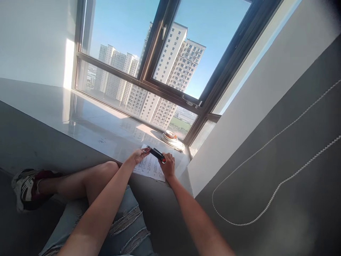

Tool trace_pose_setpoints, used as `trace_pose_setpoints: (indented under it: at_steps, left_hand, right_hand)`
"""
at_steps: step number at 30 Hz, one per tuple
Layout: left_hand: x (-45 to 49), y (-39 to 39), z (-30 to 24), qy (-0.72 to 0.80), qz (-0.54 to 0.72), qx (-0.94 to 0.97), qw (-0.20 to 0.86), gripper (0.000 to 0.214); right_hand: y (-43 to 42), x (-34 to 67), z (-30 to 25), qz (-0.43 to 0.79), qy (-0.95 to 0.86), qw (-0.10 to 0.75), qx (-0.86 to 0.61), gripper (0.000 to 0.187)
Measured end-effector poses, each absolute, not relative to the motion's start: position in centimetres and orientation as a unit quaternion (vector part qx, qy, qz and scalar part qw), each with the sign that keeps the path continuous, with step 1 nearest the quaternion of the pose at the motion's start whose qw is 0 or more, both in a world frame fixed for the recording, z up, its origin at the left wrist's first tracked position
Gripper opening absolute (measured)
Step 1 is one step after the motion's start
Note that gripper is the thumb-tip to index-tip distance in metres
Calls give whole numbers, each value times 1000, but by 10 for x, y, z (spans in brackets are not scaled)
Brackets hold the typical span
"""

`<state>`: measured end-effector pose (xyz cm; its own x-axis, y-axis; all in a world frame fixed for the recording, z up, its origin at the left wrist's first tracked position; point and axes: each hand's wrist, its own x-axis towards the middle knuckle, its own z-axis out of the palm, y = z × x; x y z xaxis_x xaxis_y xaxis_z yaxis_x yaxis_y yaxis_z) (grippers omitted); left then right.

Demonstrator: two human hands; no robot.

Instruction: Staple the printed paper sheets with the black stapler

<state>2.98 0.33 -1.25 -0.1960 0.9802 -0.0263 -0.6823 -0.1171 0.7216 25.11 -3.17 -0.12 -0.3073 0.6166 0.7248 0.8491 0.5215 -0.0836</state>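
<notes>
A black stapler with a red-orange patch at its near end is held above the window ledge. My right hand grips that near end, fingers curled round it. At the other end, the fingers of my left hand are closed on the thin, metallic-looking tip; whether they also pinch something small cannot be made out. Beneath both hands, printed sheets of paper lie on the ledge, reaching its front edge.
A coiled roll of tape or cable lies by the window at the ledge's far right. The pale ledge stretches left. A beaded blind cord hangs on the right. My bent leg is below the ledge.
</notes>
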Motion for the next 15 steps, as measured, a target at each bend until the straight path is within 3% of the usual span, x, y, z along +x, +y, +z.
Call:
trace_pose_setpoints:
  at_steps: [3,9,15]
  left_hand:
    - [25,-1,-7,310,704,229,596,21]
    - [18,-21,14,213,831,246,452,30]
    - [31,-27,19,169,757,378,506,29]
  right_hand:
    - [-30,250,-2,-128,-778,400,-467,23]
    - [-30,246,-1,-104,-802,364,-462,24]
    - [-28,246,-4,-53,-814,342,-467,25]
